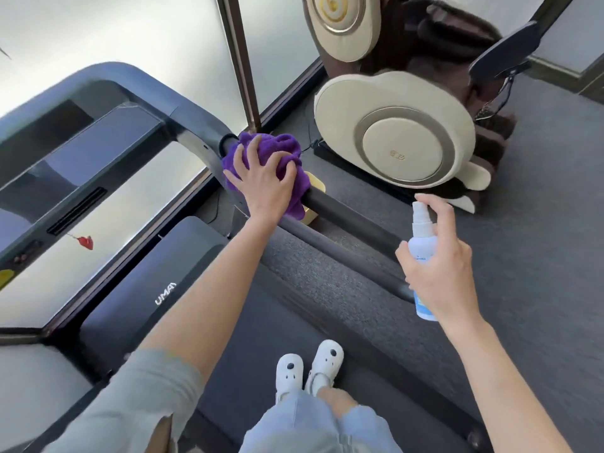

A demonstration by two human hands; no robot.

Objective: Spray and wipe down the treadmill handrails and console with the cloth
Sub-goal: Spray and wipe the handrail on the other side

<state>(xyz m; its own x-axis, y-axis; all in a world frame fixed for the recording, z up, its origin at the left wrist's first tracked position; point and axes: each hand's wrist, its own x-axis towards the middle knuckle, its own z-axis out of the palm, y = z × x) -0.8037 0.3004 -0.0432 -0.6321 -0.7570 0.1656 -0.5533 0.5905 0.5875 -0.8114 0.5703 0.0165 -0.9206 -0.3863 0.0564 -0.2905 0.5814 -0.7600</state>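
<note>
A bunched purple cloth (281, 148) lies wrapped over the treadmill's right handrail (346, 223), near where the dark bar bends up toward the console (98, 148). My left hand (261, 181) grips the cloth with spread, curled fingers and presses it onto the rail. My right hand (438, 263) holds a white and blue spray bottle (421, 230) upright beside the rail's near end, index finger on top of the nozzle, which faces the rail. The console's dark screen sits at the left.
A beige and brown massage chair (402, 132) stands close to the right of the treadmill on grey carpet. A frosted window with a dark frame post (242, 67) is straight ahead. My feet in white shoes (307, 364) stand on the treadmill belt (248, 322).
</note>
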